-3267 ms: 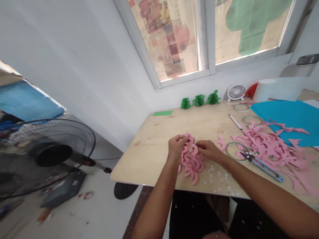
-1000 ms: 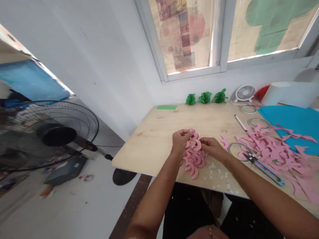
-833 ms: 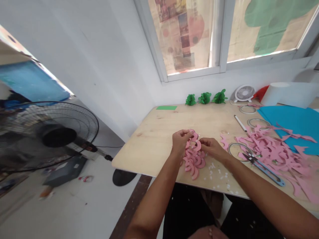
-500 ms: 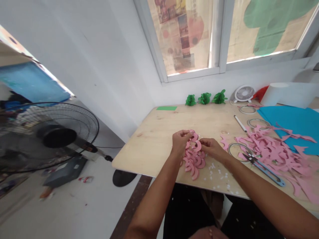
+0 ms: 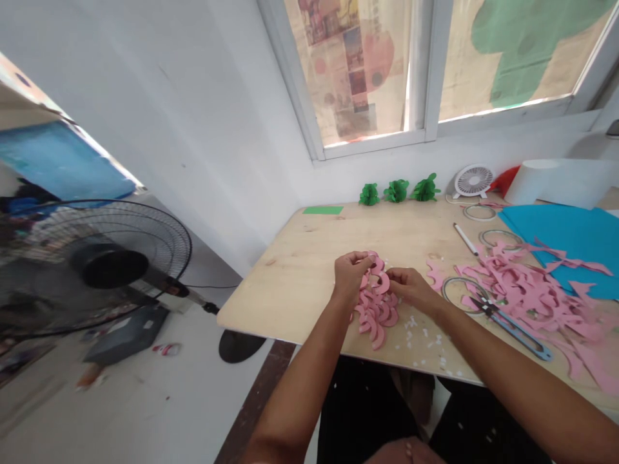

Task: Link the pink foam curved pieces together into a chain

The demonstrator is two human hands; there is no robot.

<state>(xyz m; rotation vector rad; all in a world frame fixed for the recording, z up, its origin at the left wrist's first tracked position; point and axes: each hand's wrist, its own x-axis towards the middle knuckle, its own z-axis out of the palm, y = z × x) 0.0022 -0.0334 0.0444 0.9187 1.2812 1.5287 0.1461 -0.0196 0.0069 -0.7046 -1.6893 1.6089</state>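
Observation:
Several curved pink paper cutouts [image 5: 371,316] lie heaped on the wooden table, close to its front edge. At the top of the heap, my left hand [image 5: 349,274] pinches a pink cutout [image 5: 378,263] between thumb and fingers. Just to the right, my right hand [image 5: 406,285] grips the edge of another curved pink cutout [image 5: 383,283]. The two held pieces are close together, and I cannot tell whether they are joined. My fingers hide part of both.
Pink paper scraps [image 5: 536,290], tape rolls [image 5: 461,295], a blue-handled cutter [image 5: 517,332], a marker [image 5: 465,239] and blue sheets [image 5: 580,238] lie to the right. Green paper shapes [image 5: 396,191] and a small fan [image 5: 474,181] line the wall. A large fan [image 5: 111,264] stands left.

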